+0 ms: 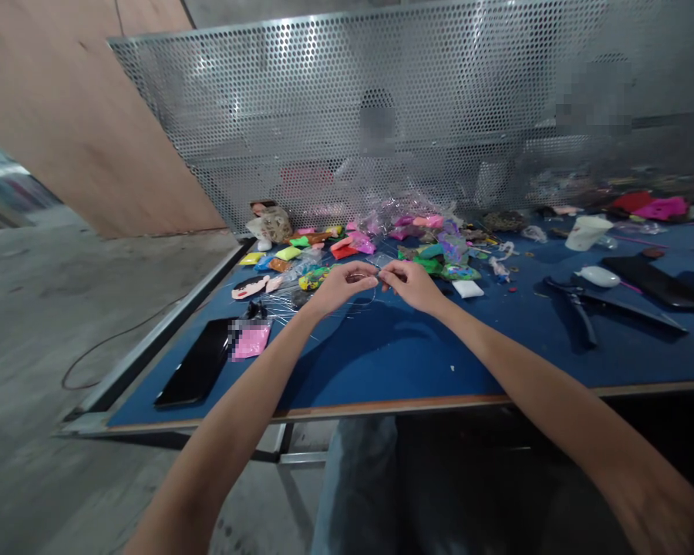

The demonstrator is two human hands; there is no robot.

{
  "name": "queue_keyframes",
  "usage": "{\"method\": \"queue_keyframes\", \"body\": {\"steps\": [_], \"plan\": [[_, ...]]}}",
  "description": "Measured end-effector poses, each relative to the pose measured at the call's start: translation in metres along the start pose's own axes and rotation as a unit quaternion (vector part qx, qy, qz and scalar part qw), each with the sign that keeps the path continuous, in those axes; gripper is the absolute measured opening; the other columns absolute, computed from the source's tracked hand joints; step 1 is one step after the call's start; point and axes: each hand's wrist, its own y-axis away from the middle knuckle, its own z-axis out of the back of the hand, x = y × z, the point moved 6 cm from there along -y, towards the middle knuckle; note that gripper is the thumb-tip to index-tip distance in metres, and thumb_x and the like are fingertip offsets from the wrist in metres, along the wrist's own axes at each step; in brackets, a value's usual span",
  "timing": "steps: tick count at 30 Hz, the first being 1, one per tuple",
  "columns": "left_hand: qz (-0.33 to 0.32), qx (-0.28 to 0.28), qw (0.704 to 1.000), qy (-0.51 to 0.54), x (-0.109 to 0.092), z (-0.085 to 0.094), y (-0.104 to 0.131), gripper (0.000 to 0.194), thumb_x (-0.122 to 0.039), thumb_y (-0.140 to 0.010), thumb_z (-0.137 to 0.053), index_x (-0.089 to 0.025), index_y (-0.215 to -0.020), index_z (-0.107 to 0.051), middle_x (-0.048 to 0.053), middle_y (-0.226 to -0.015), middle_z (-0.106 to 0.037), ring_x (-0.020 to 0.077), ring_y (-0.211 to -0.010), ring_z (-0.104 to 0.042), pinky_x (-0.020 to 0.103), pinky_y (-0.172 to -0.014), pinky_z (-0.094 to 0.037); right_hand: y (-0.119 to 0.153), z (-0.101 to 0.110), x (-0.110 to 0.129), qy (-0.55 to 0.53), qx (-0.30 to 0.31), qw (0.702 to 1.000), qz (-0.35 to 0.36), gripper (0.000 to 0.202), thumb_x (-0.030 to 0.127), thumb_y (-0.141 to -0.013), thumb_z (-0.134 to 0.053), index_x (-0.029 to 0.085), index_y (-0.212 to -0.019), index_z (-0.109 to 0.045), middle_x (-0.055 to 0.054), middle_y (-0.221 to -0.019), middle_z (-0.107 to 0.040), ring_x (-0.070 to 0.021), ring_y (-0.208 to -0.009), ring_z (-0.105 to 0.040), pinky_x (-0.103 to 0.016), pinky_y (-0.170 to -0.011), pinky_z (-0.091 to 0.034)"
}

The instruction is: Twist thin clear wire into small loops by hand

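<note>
My left hand (pixel 342 287) is closed in a pinch above the blue table, with a thin wire (pixel 373 296) curving out from its fingers. Close beside it, almost fingertip to fingertip, my right hand (pixel 412 285) pinches at the same wire; a tiny dark bit shows between the fingertips, too small to name. More thin, straight wires (pixel 289 308) lie loose on the table left of my left hand. A yellow, green and blue patterned lump (pixel 314 278) sits just behind them. Nearest my right hand is a small white packet (pixel 468 289).
A perforated metal screen (pixel 347 92) stands behind the blue table (pixel 382 362). Colourful clay packets and plastic wrap (pixel 405 216) crowd the back. At left lie a black phone (pixel 200 362) and pink packet (pixel 251 340); at right, dark-handled pliers (pixel 578 308) and a white cup (pixel 587 233).
</note>
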Motion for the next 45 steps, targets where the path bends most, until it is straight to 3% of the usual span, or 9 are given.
{"method": "queue_keyframes", "body": {"steps": [5, 9, 16, 20, 25, 32, 39, 45], "plan": [[-0.037, 0.006, 0.999, -0.004, -0.004, 0.001, 0.0, 0.045, -0.042, -0.083, -0.076, -0.017, -0.119, -0.066, 0.01, -0.111, -0.073, 0.0189, -0.098, -0.068, 0.029, -0.084, -0.053, 0.0, 0.002, 0.0, 0.073, -0.023, 0.997, -0.013, 0.027, 0.035, -0.096, -0.054, 0.019, -0.077, -0.065, -0.002, -0.068, -0.072, -0.0143, -0.056, -0.058, -0.028, -0.059, -0.042], [-0.057, 0.009, 0.998, -0.001, -0.003, 0.003, -0.001, 0.033, -0.042, -0.083, -0.076, -0.016, -0.103, -0.072, 0.01, -0.105, -0.074, 0.0193, -0.094, -0.068, 0.03, -0.082, -0.053, 0.002, 0.001, 0.005, 0.099, -0.015, 0.995, -0.002, 0.025, 0.032, -0.097, -0.051, 0.02, -0.08, -0.064, -0.001, -0.069, -0.072, -0.014, -0.057, -0.058, -0.028, -0.06, -0.041], [-0.072, 0.025, 0.997, 0.01, -0.008, 0.007, 0.003, 0.026, -0.042, -0.082, -0.077, -0.016, -0.078, -0.076, 0.008, -0.092, -0.073, 0.016, -0.08, -0.063, 0.028, -0.07, -0.049, 0.008, -0.01, 0.015, 0.036, 0.076, 0.996, 0.03, 0.023, 0.032, -0.098, -0.05, 0.02, -0.084, -0.064, 0.001, -0.075, -0.072, -0.0127, -0.056, -0.054, -0.027, -0.059, -0.04], [-0.066, 0.014, 0.997, 0.034, -0.009, 0.009, 0.002, 0.024, -0.039, -0.08, -0.079, -0.016, -0.075, -0.076, 0.007, -0.092, -0.07, 0.0163, -0.085, -0.063, 0.03, -0.08, -0.049, 0.008, -0.009, 0.019, 0.067, 0.045, 0.995, 0.052, 0.023, 0.029, -0.098, -0.051, 0.02, -0.084, -0.067, 0.0, -0.076, -0.074, -0.0136, -0.057, -0.056, -0.027, -0.061, -0.04], [-0.025, 0.044, 0.998, 0.039, -0.008, 0.01, 0.003, 0.028, -0.044, -0.079, -0.08, -0.017, -0.073, -0.076, 0.007, -0.091, -0.068, 0.0173, -0.085, -0.062, 0.033, -0.08, -0.05, 0.009, -0.008, 0.025, 0.124, 0.018, 0.989, 0.082, 0.02, 0.028, -0.097, -0.054, 0.022, -0.087, -0.07, -0.001, -0.077, -0.075, -0.0164, -0.066, -0.063, -0.029, -0.071, -0.042], [-0.007, 0.034, 0.997, 0.07, -0.005, 0.013, 0.003, 0.027, -0.045, -0.08, -0.078, -0.018, -0.079, -0.079, 0.009, -0.101, -0.069, 0.0187, -0.091, -0.063, 0.033, -0.081, -0.051, 0.012, -0.005, 0.035, 0.169, -0.022, 0.979, 0.109, 0.023, 0.031, -0.098, -0.054, 0.023, -0.083, -0.068, -0.001, -0.072, -0.072, -0.0168, -0.067, -0.061, -0.03, -0.07, -0.04], [-0.064, -0.001, 0.998, -0.026, -0.016, 0.01, 0.003, 0.028, -0.046, -0.079, -0.079, -0.018, -0.079, -0.08, 0.008, -0.095, -0.07, 0.0167, -0.083, -0.063, 0.03, -0.074, -0.05, 0.014, 0.003, 0.035, 0.174, -0.051, 0.98, 0.081, 0.021, 0.032, -0.097, -0.054, 0.023, -0.086, -0.069, 0.0, -0.071, -0.072, -0.0158, -0.063, -0.061, -0.029, -0.068, -0.04], [-0.137, 0.026, 0.982, -0.125, -0.04, 0.005, 0.011, 0.024, -0.044, -0.089, -0.07, -0.024, -0.098, -0.081, 0.009, -0.11, -0.071, 0.0189, -0.093, -0.065, 0.032, -0.08, -0.052, 0.01, 0.004, 0.022, 0.096, -0.033, 0.994, 0.027, 0.03, 0.036, -0.098, -0.052, 0.021, -0.078, -0.069, 0.0, -0.065, -0.071, -0.0149, -0.057, -0.059, -0.028, -0.065, -0.044]]}}
